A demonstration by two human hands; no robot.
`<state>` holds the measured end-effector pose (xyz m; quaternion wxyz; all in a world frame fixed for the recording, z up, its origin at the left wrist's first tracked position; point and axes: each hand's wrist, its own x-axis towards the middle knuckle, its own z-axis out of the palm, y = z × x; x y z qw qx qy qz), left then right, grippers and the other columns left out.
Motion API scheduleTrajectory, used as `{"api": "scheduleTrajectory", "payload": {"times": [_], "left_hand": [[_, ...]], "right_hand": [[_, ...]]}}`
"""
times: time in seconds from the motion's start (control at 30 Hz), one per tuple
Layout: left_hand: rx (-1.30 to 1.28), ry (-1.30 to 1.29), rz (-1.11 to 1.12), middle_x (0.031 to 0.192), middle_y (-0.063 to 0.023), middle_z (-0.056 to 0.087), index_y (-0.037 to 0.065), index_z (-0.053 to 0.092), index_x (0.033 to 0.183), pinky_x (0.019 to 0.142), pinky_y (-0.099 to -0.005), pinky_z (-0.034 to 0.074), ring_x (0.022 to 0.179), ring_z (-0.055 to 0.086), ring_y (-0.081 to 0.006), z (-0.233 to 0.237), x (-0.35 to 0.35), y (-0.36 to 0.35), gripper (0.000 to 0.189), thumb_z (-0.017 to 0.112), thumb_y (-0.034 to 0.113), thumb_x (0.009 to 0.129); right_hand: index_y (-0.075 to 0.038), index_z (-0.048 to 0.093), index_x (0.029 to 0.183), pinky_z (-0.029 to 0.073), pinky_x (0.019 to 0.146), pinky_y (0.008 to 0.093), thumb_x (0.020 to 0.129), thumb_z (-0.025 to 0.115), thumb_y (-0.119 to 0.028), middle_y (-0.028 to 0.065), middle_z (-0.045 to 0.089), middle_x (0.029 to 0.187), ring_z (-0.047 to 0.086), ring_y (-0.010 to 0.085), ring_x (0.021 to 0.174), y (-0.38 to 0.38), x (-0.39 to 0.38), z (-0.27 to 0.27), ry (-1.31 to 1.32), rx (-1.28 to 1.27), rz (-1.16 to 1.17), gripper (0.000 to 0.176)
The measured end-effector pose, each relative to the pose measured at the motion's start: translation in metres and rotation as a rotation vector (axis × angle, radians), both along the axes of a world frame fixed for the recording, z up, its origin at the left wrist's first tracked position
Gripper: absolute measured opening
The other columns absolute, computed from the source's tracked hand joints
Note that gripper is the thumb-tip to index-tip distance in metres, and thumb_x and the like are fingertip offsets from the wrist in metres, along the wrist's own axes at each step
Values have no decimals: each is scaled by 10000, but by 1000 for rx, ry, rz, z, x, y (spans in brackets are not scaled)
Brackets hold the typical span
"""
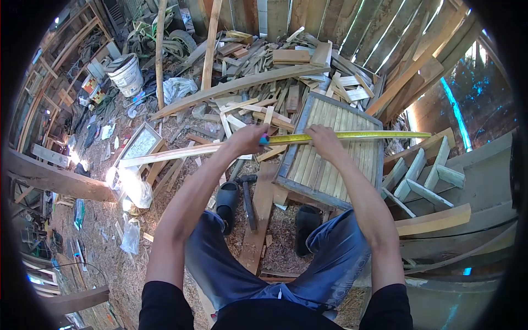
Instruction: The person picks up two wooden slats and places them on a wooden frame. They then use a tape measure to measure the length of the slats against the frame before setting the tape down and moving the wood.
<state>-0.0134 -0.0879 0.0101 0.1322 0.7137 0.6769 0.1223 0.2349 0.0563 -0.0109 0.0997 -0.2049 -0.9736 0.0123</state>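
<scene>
My left hand [248,139] is closed round the blue and pink case of a tape measure [264,139], together with a long thin wood strip [181,154] that runs off to the left. The yellow tape blade [374,134] stretches out to the right, above a slatted wooden panel [330,154] with a grey frame. Around the blade near the case, the fingers of my right hand [324,142] are closed. A hammer [249,203] lies on a board [258,231] between my feet.
Behind the panel rises a heap of wood offcuts [291,55]. A long beam [236,88] crosses before it. White buckets [125,76] stand at the upper left. Small joined wood pieces [423,176] lie on the right. Plastic bags [131,235] litter the ground.
</scene>
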Motion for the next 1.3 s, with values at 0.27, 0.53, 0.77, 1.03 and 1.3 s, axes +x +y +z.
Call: {"api": "scheduleTrajectory", "payload": {"times": [0.27, 0.53, 0.77, 1.03, 1.3], "left_hand": [[42, -57, -102, 803, -199, 641, 65, 471, 1025, 691, -495, 500, 803, 631, -410, -9, 8, 19, 411, 721, 158, 713], [36, 48, 94, 872, -190, 640, 88, 487, 1052, 673, -498, 500, 800, 633, -402, 26, -54, -27, 370, 684, 140, 743], [164, 39, 225, 997, -185, 649, 101, 539, 1054, 801, -468, 493, 949, 610, -397, -20, -145, -89, 400, 718, 103, 697], [63, 14, 82, 954, -174, 635, 87, 523, 1042, 770, -449, 493, 894, 618, -361, -34, -101, -69, 366, 713, 119, 731], [93, -114, -100, 865, -196, 651, 64, 501, 1031, 711, -473, 500, 841, 628, -405, -4, -25, -11, 382, 728, 152, 737]], "right_hand": [[-76, 545, 1160, 423, 932, 496, 818, 649, -160, 110, 556, 1179, 523, 275, 1147, -11, -24, 14, -56, -267, -140, 367], [-97, 447, 1307, 264, 1061, 628, 800, 607, -6, 101, 471, 1327, 468, 310, 1243, -1, -23, 23, -47, -150, -103, 540], [-76, 514, 1211, 424, 932, 509, 820, 628, -112, 138, 509, 1213, 512, 327, 1151, 11, -10, 0, -108, -241, -248, 410], [-60, 610, 1081, 441, 886, 519, 802, 672, -150, 148, 535, 1177, 498, 330, 1160, -15, -37, 13, -163, -266, -156, 299], [-116, 467, 1306, 401, 938, 539, 810, 694, -214, 141, 563, 1178, 515, 340, 1160, -37, -48, 31, -128, -269, -117, 555]]}}
